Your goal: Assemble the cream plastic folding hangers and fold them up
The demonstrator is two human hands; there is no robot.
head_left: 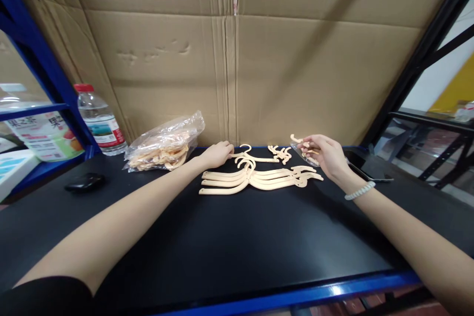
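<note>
Several cream plastic hangers point(259, 178) lie stacked on the black tabletop point(222, 237), hooks pointing to the back. My left hand point(218, 154) rests at the left end of one more hanger point(255, 158) behind the stack, fingers curled on its tip. My right hand point(326, 155) is raised slightly at the right, pinching a small cream hook piece point(298, 139) together with a clear plastic bag point(309, 158). A few small cream clips point(281, 153) lie between the hands.
A clear bag of more cream hangers point(165, 145) lies at back left. Beside it stand a water bottle point(99, 121) and a drink carton point(44, 136). A black mouse-like object point(85, 182) sits left. A dark phone point(365, 167) lies right. A cardboard wall point(237, 59) closes the back.
</note>
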